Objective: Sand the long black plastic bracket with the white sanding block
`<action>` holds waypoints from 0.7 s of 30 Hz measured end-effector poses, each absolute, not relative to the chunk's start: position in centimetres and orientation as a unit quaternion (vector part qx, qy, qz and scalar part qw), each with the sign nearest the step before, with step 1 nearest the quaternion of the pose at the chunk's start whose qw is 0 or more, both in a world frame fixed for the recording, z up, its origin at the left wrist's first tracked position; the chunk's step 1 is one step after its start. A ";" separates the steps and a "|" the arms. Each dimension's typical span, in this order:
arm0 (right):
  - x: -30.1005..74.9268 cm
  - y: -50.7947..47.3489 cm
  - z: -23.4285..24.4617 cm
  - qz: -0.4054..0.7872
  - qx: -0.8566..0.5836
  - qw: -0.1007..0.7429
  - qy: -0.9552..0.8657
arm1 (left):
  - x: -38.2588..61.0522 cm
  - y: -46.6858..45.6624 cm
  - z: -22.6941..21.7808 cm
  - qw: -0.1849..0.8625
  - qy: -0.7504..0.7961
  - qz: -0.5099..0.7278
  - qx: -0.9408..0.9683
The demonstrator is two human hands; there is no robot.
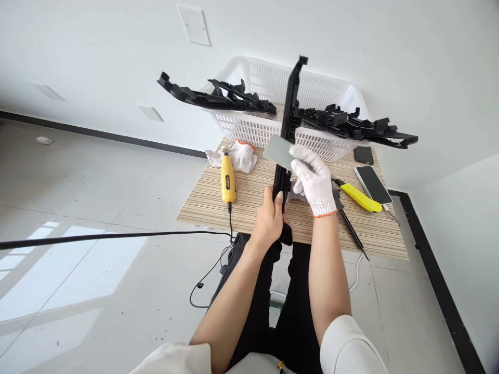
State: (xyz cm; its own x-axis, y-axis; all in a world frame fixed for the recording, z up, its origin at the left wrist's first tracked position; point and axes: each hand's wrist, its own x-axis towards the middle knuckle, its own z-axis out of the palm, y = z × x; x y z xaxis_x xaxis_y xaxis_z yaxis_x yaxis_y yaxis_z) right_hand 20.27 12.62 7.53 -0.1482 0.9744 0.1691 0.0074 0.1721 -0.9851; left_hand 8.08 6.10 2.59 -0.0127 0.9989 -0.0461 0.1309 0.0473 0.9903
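Observation:
A long black plastic trim part (290,111) stands nearly upright in front of me, its top reaching over the basket. My bare left hand (271,215) is wrapped round its lower end. My right hand (314,179), in a white knit glove with an orange cuff, pinches a flat grey sheet (279,151), perhaps sandpaper. The sheet lies across the part's middle; whether it touches cannot be made out. Behind my right hand, a grey crumpled cloth or pad (298,191) is partly hidden.
A white plastic basket (253,127) bears several black plastic parts (218,98) sticking out over both sides. On the wooden table (206,200) lie a yellow corded tool (228,182), a white glove (242,156), a yellow utility knife (360,197), a phone (373,184) and a black pen-like tool (353,231).

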 end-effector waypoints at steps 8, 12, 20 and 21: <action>19.7 12.9 7.4 0.468 -0.404 0.530 -0.581 | 8.0 6.0 3.0 0.467 0.554 0.431 0.538; 19.4 13.1 7.5 0.463 -0.399 0.495 -0.618 | 8.1 5.9 2.9 0.469 0.558 0.438 0.525; 19.9 14.6 7.6 0.464 -0.417 0.509 -0.593 | 8.1 5.7 2.8 0.476 0.553 0.436 0.527; 19.8 14.6 7.7 0.460 -0.419 0.519 -0.586 | 8.1 5.7 2.8 0.475 0.551 0.435 0.531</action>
